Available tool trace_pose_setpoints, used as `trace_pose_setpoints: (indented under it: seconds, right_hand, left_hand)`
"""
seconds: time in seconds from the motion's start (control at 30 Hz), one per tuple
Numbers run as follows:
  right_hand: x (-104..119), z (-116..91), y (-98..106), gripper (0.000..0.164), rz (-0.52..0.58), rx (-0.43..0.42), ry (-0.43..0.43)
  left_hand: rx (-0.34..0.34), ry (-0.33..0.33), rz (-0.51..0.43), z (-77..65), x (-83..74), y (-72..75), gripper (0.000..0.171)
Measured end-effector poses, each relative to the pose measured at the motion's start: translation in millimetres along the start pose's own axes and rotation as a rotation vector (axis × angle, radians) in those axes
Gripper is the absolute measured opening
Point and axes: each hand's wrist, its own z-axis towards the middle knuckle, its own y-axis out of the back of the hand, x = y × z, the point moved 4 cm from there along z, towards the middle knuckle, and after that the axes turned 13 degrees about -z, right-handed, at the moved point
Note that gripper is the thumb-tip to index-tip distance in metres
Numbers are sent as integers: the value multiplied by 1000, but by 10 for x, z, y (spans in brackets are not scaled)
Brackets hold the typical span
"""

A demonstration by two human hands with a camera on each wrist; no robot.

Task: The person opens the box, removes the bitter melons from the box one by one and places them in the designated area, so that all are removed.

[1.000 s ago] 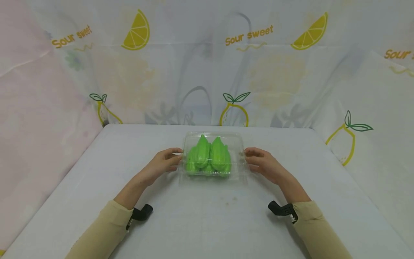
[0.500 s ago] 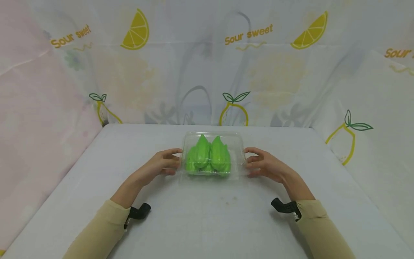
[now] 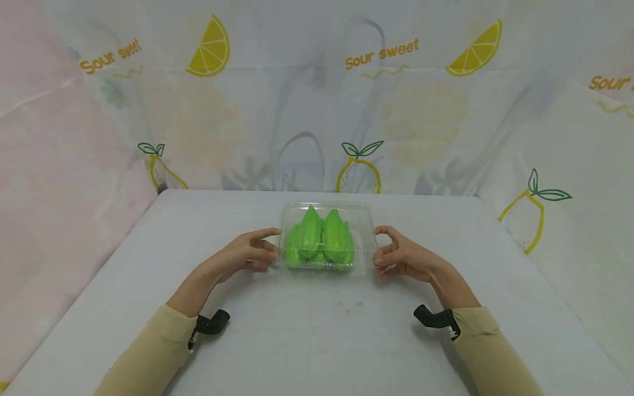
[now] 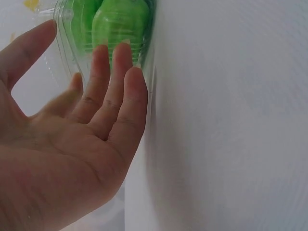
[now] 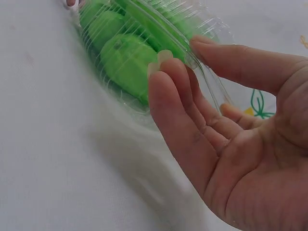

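A clear plastic clamshell box [image 3: 365, 220] rests on the white table, its lid down. Inside lie several bright green, ridged, pointed pieces [image 3: 310, 235] that look like model star fruit. My left hand [image 3: 242, 254] holds the box's left side; in the left wrist view, the thumb [image 4: 41, 38] is at the rim and the other fingertips are against the wall. On the opposite side, my right hand [image 3: 408, 257] pinches the right rim. Its thumb [image 5: 231, 57] touches the lid edge in the right wrist view, while the curled fingers [image 5: 168, 96] lie at the base's side.
A white cloth covers the table [image 3: 317, 341], with a few faint stains [image 3: 349, 307] in front of the box. Behind stands a printed curtain [image 3: 317, 99] with lemon drawings and lettering. Black camera mounts [image 3: 214, 323] stick out from both sleeve cuffs.
Both hands have shifted their fingers slightly at the box's sides. The right fingers have curled in more at the near part of the rim. The box stays where it was.
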Motion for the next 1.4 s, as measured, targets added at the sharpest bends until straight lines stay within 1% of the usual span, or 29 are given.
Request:
trace_pose_setpoints:
  seconds: [0.23,0.4,0.57,0.7,0.97,1.13,1.4]
  right_hand:
    - [19,-2,-26,75,1,17,-12]
    - [43,-11,-38,80,-7,46,-7]
    - [50,-9,-43,83,-14,50,-6]
    - [52,10,-63,84,-2,35,-7]
    - [65,20,-59,79,2,-5,-21]
    - [61,15,-63,72,-7,-18,-14]
    - [66,-24,-74,65,-10,-12,4]
  left_hand:
    - [39,8,9,-5,-5,-3,79]
    - [51,11,13,-28,-14,-22,85]
    - [52,10,27,-39,-20,-14,88]
    - [37,3,37,-48,-17,-2,88]
    - [48,-69,17,-49,-56,-36,87]
    - [52,-86,28,-51,-66,-53,86]
    - [41,-94,46,-38,-58,-84,84]
